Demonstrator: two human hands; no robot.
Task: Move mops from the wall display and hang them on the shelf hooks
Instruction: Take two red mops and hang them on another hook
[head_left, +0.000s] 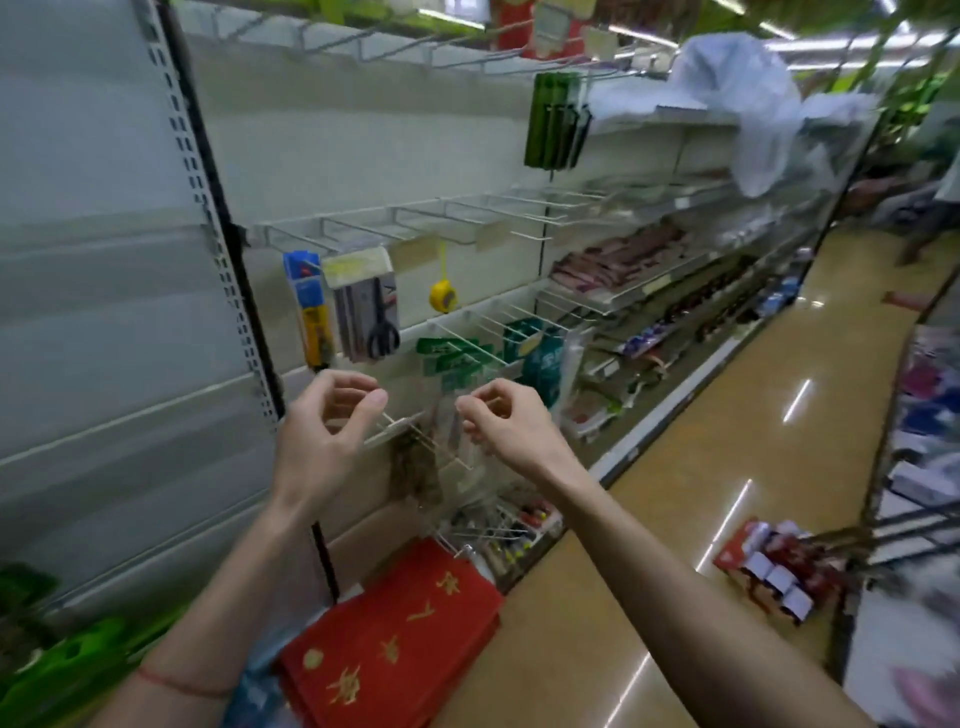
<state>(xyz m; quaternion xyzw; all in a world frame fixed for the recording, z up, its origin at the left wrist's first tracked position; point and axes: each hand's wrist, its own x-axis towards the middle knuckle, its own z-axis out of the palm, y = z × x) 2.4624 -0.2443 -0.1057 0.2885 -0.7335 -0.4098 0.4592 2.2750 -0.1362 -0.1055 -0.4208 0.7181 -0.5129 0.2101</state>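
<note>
Two bare hands raised before white wire shelf hooks (415, 436) on the pale backing panel. Left hand (324, 423) with fingers curled, thumb and forefinger closing on a thin wire prong, grip blurred. Above it, blue carded pack (307, 304), packaged black-handled scissors (370, 312), small yellow tape measure (442, 296) hanging. Right hand (506, 415) curled likewise, fingertips pinching at clear hanging packets (457, 421). Below, red folded bags with gold lettering (389, 639). No mops anywhere in view.
</note>
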